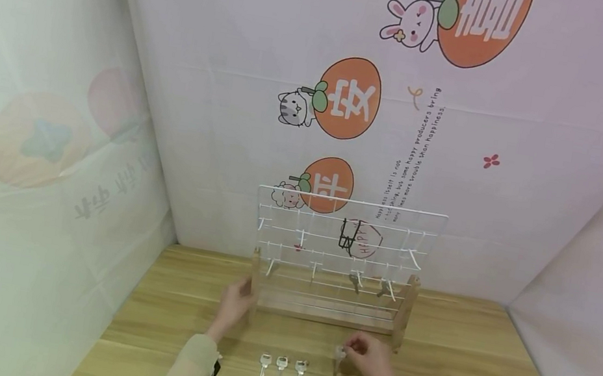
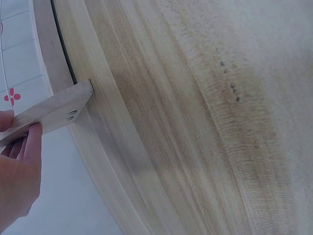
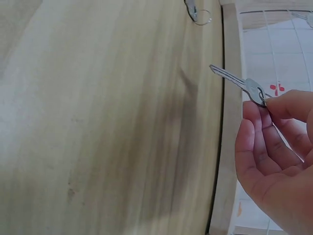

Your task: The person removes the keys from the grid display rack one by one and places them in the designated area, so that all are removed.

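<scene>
The right hand (image 1: pixel 369 356) pinches a silver key (image 3: pixel 254 90) by its head, blade pointing nearward left of the fingertips (image 3: pixel 277 106), in front of the wire-grid rack (image 1: pixel 325 318) whose left post (image 2: pixel 58 107) (well apart) the left hand (image 1: pixel 234 304) grips.

Rack (image 1: pixel 322 318) stands near worktop (image 1: pixel 465 352) rear edge, midway between side edges. Left hand (image 1: pixel 234 304) at its left post (image 1: pixel 254 286). Three keys (image 1: pixel 282 363) in a row before rack's left half. Right of row: right hand (image 1: pixel 369 356), holding single key (image 1: pixel 340 356). Two hung keys (image 1: pixel 354 281): lower hooks, rack's right half.
</scene>
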Action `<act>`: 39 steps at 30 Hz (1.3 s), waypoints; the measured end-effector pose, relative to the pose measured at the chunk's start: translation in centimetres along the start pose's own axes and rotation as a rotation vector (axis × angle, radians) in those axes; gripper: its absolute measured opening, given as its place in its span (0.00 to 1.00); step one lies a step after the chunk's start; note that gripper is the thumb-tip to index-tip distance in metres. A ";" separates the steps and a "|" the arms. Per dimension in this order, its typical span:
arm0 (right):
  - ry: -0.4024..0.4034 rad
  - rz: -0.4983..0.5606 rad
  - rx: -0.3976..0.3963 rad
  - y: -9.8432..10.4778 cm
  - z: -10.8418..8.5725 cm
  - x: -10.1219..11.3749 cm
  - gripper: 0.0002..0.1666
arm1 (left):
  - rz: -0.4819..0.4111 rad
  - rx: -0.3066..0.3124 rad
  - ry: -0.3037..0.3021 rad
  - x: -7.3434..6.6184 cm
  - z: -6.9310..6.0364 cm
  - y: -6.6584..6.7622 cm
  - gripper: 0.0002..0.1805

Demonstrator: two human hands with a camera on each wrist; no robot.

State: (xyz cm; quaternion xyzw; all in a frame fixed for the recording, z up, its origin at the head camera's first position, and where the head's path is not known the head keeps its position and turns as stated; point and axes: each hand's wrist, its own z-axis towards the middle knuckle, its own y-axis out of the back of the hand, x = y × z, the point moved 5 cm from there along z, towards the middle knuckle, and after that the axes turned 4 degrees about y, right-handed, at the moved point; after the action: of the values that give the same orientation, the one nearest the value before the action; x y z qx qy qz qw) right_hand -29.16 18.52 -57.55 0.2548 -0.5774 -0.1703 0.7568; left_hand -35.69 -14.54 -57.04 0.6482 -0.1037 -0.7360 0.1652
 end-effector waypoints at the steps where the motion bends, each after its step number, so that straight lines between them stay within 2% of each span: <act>1: 0.006 -0.004 0.012 -0.2 0.0 0.0 0.04 | -0.005 0.000 0.008 0.0 0.0 0.0 0.25; 8: 0.057 0.026 0.112 -1.2 -0.6 0.3 0.03 | 0.002 0.007 -0.005 0.0 -0.1 0.0 0.25; 14: 0.075 0.070 0.158 -2.1 -0.7 0.4 0.05 | 0.000 0.003 -0.003 0.1 0.0 -0.1 0.25; 23: 0.062 0.032 0.201 -3.3 -0.6 0.4 0.05 | 0.004 0.002 -0.031 -0.1 -0.1 0.0 0.25; 30: 0.054 0.064 0.230 -3.7 -0.6 0.9 0.06 | 0.001 0.003 0.006 0.1 0.1 0.0 0.25; 39: 0.049 0.061 0.232 -4.6 -0.7 1.0 0.04 | 0.002 0.004 -0.008 0.2 0.1 0.0 0.25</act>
State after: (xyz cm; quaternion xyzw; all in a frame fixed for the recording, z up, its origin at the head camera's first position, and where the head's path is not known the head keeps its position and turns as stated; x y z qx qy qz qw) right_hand -28.08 14.38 -59.58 0.3270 -0.5822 -0.0728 0.7408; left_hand -35.82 -14.59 -57.27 0.6455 -0.1062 -0.7383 0.1643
